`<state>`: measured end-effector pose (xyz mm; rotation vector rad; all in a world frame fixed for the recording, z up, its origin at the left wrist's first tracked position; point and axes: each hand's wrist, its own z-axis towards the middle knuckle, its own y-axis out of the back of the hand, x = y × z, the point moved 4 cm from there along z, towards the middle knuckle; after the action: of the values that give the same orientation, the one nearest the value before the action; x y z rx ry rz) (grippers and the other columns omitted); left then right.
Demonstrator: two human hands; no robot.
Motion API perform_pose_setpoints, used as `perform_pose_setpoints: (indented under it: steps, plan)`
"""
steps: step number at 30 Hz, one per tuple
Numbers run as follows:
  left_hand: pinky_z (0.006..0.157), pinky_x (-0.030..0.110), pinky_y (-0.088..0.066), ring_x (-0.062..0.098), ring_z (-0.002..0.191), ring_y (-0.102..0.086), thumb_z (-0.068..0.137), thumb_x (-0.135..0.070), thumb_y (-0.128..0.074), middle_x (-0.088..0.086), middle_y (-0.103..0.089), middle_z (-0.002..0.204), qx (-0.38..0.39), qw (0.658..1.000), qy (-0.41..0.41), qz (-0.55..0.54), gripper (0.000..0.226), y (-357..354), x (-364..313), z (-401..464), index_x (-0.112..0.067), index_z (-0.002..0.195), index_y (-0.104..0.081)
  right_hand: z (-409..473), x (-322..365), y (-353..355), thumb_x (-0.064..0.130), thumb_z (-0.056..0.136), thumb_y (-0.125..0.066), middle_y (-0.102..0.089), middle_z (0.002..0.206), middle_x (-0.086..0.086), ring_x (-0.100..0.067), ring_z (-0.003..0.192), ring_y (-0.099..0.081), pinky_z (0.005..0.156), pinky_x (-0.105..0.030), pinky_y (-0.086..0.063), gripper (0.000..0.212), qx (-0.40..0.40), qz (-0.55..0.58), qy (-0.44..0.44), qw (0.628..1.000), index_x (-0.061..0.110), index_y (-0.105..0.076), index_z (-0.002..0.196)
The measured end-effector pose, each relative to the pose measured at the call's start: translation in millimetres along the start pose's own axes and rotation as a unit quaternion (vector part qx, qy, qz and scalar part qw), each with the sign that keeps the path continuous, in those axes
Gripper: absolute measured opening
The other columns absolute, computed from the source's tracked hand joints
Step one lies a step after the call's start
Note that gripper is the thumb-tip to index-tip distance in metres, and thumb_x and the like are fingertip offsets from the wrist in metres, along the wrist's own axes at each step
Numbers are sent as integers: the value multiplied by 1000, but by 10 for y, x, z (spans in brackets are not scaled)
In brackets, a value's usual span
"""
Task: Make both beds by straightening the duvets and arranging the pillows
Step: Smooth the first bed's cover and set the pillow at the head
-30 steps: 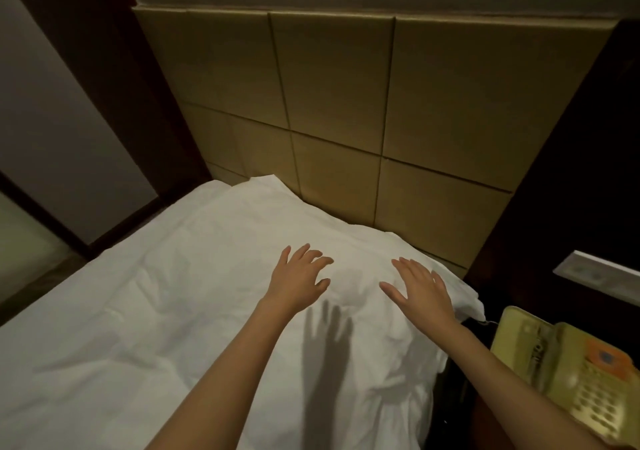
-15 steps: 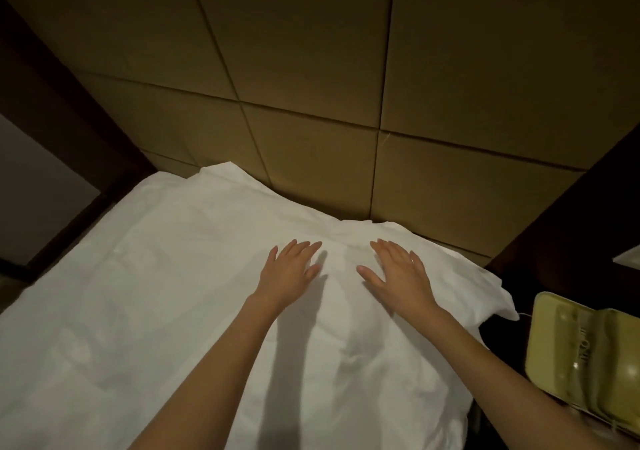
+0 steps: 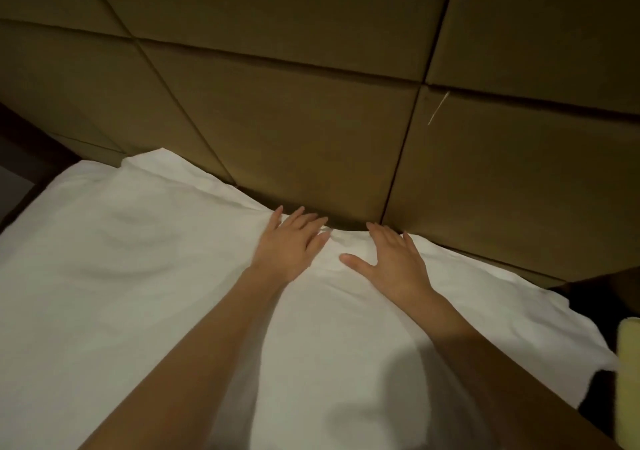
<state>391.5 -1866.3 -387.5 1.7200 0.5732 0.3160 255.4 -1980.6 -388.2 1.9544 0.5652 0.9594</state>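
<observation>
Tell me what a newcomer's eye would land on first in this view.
First, the two bare hands: the left hand and right hand lie flat, fingers straight, side by side on the white duvet at its top edge. Behind them the padded tan headboard fills the upper half. At the right edge, a sliver of a pale yellow object shows.

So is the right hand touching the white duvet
Touching. The head view shows the right hand lying flat, fingers spread, on the white duvet near the headboard.
</observation>
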Motion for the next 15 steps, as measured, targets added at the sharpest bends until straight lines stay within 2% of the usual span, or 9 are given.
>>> perform_pose_setpoints:
  steps: [2,5,8,11,13,15]
  plan:
    - [118,35,-11,8,136,-34,95,-55,-12,-10,-48,141,15,999,-32,2,59,-89,60,171,-33,139,-44,52,-73,-56,75,81,-41,-28,155,1,-14,144,-19,118,-32,-5,88,5,8,-11,1000,21,-25,149]
    - [115,31,-16,8,129,-42,80,-68,-1,-10,-56,132,46,998,-46,-17,79,-220,156,331,-35,133,-50,89,-131,-109,78,76,-45,-38,148,-4,-20,139,-25,113,-32,-17,90,-2,7,-32,999,25,-28,147]
    - [113,32,-21,12,130,-43,91,-68,-13,-9,-55,136,79,996,-31,0,64,-375,213,405,-37,135,-47,147,-158,-231,83,73,-41,-47,140,-6,-25,131,-36,108,-35,-24,93,20,-13,-50,998,27,-26,146]
    - [107,33,-30,17,125,-47,94,-65,-20,-5,-58,131,93,995,-3,17,57,-498,229,395,-36,133,-50,208,-171,-315,84,71,-43,-49,139,-5,-25,130,-38,109,-36,-23,94,37,4,-55,998,28,-27,145]
    - [101,34,-33,17,121,-48,88,-70,-16,-4,-60,124,58,998,3,10,68,-540,254,367,-30,126,-56,253,-163,-316,84,70,-46,-49,139,-3,-23,132,-39,112,-36,-20,94,49,22,-52,997,28,-28,143]
    - [93,37,-38,23,108,-54,82,-71,-17,0,-63,108,-38,999,-13,-11,76,-525,249,279,-19,112,-63,284,-156,-333,83,69,-48,-49,140,-1,-22,132,-39,111,-38,-23,93,58,41,-54,996,29,-29,142]
